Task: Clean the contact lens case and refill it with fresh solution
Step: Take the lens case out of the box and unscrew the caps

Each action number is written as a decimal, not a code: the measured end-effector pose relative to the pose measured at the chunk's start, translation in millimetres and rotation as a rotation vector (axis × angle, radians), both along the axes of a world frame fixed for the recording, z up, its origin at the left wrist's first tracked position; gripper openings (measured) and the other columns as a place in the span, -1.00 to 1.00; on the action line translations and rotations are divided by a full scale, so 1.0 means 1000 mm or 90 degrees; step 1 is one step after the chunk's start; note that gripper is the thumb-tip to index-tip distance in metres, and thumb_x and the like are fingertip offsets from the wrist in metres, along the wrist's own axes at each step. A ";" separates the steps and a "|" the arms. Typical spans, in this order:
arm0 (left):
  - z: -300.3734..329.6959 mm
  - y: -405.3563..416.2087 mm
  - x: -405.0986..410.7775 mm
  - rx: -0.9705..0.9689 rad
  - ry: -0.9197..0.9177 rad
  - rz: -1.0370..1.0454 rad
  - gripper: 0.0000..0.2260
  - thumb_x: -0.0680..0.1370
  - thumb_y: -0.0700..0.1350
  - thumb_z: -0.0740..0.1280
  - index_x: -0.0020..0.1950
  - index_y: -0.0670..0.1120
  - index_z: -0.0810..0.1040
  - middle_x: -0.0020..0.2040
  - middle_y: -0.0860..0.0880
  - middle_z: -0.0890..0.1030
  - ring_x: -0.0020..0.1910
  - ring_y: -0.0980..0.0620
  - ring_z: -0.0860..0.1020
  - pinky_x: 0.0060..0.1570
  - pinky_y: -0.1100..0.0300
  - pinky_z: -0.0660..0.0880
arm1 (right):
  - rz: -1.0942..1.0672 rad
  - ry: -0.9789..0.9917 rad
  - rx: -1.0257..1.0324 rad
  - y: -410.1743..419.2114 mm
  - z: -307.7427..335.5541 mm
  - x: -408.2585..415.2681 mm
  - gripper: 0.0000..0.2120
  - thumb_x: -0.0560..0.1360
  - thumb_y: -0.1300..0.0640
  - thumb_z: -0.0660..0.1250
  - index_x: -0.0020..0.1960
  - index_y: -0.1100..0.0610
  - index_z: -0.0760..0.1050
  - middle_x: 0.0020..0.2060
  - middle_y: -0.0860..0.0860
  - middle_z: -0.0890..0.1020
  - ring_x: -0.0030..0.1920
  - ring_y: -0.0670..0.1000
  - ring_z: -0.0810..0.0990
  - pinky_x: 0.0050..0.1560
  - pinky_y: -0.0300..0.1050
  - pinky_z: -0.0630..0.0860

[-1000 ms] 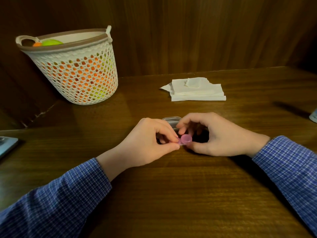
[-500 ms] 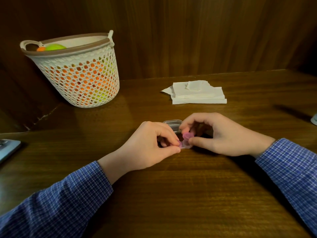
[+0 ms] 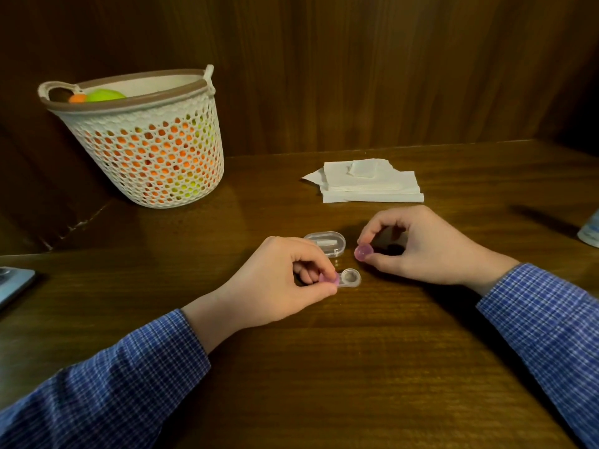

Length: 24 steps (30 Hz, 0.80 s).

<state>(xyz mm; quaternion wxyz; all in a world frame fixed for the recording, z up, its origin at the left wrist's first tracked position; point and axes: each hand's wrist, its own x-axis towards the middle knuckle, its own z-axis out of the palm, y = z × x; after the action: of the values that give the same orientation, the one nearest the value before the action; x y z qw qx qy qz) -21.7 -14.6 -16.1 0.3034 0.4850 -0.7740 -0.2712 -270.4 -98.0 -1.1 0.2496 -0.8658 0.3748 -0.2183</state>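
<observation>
Beside the tissue stack (image 3: 369, 184), left hand (image 3: 278, 283) pinned the lens case (image 3: 346, 280) steady; right hand (image 3: 418, 244) fingers (image 3: 369, 230) pinched its removed cap (image 3: 363, 253), baring one well.

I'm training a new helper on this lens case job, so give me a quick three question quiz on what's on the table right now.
1. True or false: the right hand holds a pink cap clear of the lens case.
2. Which well of the case is uncovered: A, the one nearer the right hand, or B, the one under the left hand?
3. Fill in: the stack of white ___ lies behind the hands, right of the basket.

Key: 1 true. 2 A; the left hand's grip covers the other pink cap. 3 tissues.
</observation>
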 end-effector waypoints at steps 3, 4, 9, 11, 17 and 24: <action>0.000 0.000 0.000 0.004 0.002 0.001 -0.86 0.50 -0.11 0.54 0.05 0.03 0.75 -0.05 0.09 0.70 -0.08 0.02 0.66 -0.13 0.02 0.67 | -0.004 0.010 -0.002 -0.001 -0.001 -0.001 -0.81 0.43 -0.12 0.53 0.02 -0.18 0.63 -0.05 -0.25 0.69 0.03 -0.27 0.62 0.06 -0.25 0.63; 0.001 0.000 0.000 0.006 0.005 0.003 -0.86 0.50 -0.10 0.54 0.05 0.03 0.74 -0.06 0.10 0.70 -0.08 0.03 0.66 -0.13 0.03 0.67 | -0.005 0.016 -0.008 -0.001 -0.001 -0.001 -0.78 0.43 -0.14 0.53 0.04 -0.19 0.61 -0.03 -0.26 0.68 0.04 -0.28 0.61 0.04 -0.29 0.61; 0.001 0.001 0.000 0.003 0.009 0.007 -0.82 0.50 -0.06 0.55 0.09 0.03 0.73 -0.07 0.10 0.71 -0.09 0.07 0.68 -0.14 0.09 0.69 | 0.014 -0.011 -0.063 0.005 0.007 -0.001 -0.71 0.39 -0.17 0.53 0.06 -0.23 0.56 -0.03 -0.30 0.63 0.09 -0.26 0.56 -0.01 -0.48 0.44; 0.001 0.002 0.000 0.001 0.013 0.012 -0.77 0.51 -0.09 0.54 0.15 0.02 0.71 -0.06 0.12 0.70 -0.09 0.09 0.68 -0.14 0.16 0.68 | 0.054 0.019 -0.070 0.010 0.008 0.002 -0.67 0.32 -0.22 0.52 0.03 -0.22 0.54 -0.01 -0.29 0.61 0.09 -0.19 0.56 0.04 -0.39 0.47; 0.001 0.002 0.003 0.018 0.014 0.013 -0.57 0.50 -0.36 0.42 0.27 0.06 0.60 0.00 0.14 0.68 -0.03 0.04 0.69 -0.08 0.06 0.70 | 0.068 0.107 -0.132 0.017 0.001 0.009 -0.63 0.29 -0.30 0.50 -0.04 -0.24 0.43 -0.14 -0.30 0.57 0.04 -0.18 0.50 0.03 -0.18 0.49; -0.002 0.000 0.001 -0.005 0.005 0.022 -0.55 0.50 -0.29 0.50 0.33 0.03 0.59 -0.03 0.12 0.68 -0.06 0.09 0.68 -0.10 0.24 0.65 | 0.035 0.096 -0.133 0.017 0.001 0.010 -0.71 0.31 -0.32 0.41 -0.07 -0.23 0.45 -0.19 -0.29 0.59 0.01 -0.22 0.50 0.04 -0.15 0.50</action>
<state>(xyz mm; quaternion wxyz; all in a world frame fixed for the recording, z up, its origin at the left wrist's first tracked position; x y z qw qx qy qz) -21.0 -14.2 -17.7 0.3129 0.4960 -0.7655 -0.2649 -260.9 -80.6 0.2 0.1350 -0.9108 0.3440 -0.1840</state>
